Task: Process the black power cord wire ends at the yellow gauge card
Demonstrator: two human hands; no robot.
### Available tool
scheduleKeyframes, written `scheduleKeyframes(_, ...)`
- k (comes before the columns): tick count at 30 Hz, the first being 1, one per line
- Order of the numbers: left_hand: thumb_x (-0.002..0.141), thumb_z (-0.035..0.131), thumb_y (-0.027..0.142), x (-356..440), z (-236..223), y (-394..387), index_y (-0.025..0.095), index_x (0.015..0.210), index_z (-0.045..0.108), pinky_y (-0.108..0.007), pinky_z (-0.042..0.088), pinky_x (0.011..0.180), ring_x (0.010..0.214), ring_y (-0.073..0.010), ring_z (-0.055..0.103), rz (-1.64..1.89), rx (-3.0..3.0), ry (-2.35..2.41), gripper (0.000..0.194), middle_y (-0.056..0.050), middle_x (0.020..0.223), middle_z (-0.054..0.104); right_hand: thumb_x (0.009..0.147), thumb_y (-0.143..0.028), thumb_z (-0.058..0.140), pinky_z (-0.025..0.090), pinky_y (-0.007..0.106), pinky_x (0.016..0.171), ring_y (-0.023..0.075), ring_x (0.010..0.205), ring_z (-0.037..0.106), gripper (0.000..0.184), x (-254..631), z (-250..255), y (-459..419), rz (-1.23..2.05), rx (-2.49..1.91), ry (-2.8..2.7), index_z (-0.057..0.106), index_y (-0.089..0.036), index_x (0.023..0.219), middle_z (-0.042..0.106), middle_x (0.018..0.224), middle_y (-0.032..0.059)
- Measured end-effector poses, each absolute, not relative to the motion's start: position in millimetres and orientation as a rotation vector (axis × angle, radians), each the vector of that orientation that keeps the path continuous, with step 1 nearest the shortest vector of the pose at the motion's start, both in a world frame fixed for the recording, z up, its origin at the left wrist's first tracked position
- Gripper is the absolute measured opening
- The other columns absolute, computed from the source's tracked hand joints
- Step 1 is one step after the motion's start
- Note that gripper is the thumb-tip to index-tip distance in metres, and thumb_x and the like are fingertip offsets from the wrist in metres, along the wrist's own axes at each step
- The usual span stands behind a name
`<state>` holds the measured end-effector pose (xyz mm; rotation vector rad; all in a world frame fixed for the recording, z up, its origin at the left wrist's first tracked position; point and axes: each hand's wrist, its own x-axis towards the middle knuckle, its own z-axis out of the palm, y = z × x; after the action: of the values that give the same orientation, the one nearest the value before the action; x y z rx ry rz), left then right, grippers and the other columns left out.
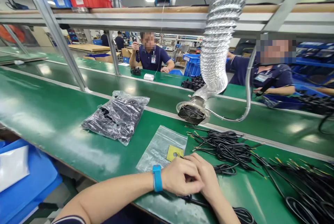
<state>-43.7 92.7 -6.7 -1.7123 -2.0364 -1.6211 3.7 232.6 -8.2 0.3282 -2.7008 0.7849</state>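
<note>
My left hand (180, 177), with a blue wristband (157, 178) behind it, is closed with its fingers curled. Against it, my right hand (205, 173) is also closed, and the two overlap at the fingers. What they pinch is hidden, though thin dark strands show at the fingertips. Just beyond lies a yellow square piece (173, 152) with a hole, on a clear zip bag (161, 142). A black cable (193, 200) runs out below my hands and under my right wrist.
Black cables with bare wire ends (224, 145) lie in piles at the right. A plastic bag of black parts (118, 116) rests to the left. A fume duct (194, 111) hangs low over the green bench (60, 119). Two co-workers sit opposite.
</note>
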Motion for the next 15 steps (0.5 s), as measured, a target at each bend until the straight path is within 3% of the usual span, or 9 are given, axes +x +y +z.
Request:
scheduleKeyframes(4,0.083,0.056,0.023,-49,-2,90,0.014,0.062,0.063,-0.022,0.040,0.053,0.055,-0.0112,0.051,-1.756,-1.481,-2.081,0.024,-0.003,0.058,0.060,0.082,-0.012,0.044,0.042,0.023,0.056,0.0151,0.064,0.058,0.023,5,-13,233,0.799,0.277,-2.544,0.065,-0.021,0.080,0.058,0.071,0.0015)
scheduleKeyframes(9,0.081,0.055,0.021,-46,-9,92,0.015,0.063,0.063,-0.025,0.040,0.056,0.055,-0.0124,0.055,-1.541,-1.635,-1.990,0.021,-0.004,0.061,0.066,0.089,-0.015,0.045,0.042,0.021,0.053,0.0136,0.061,0.059,0.023,6,-11,232,0.783,0.322,-2.436,0.067,-0.021,0.093,0.060,0.072,0.0007)
scheduleKeyframes(12,0.081,0.056,0.023,-44,-13,94,0.015,0.066,0.065,-0.027,0.042,0.060,0.059,-0.0148,0.060,-1.429,-1.736,-1.943,0.019,-0.006,0.065,0.069,0.094,-0.020,0.045,0.042,0.021,0.052,0.0127,0.058,0.058,0.022,7,-8,230,0.789,0.321,-2.419,0.066,-0.021,0.087,0.059,0.069,-0.0001)
scheduleKeyframes(15,0.081,0.057,0.026,-42,-10,93,0.016,0.066,0.066,-0.027,0.041,0.059,0.059,-0.0152,0.059,-1.563,-1.698,-2.063,0.021,-0.007,0.064,0.068,0.094,-0.020,0.045,0.041,0.020,0.052,0.0124,0.057,0.058,0.022,7,-8,230,0.796,0.322,-2.406,0.064,-0.021,0.083,0.058,0.068,-0.0004)
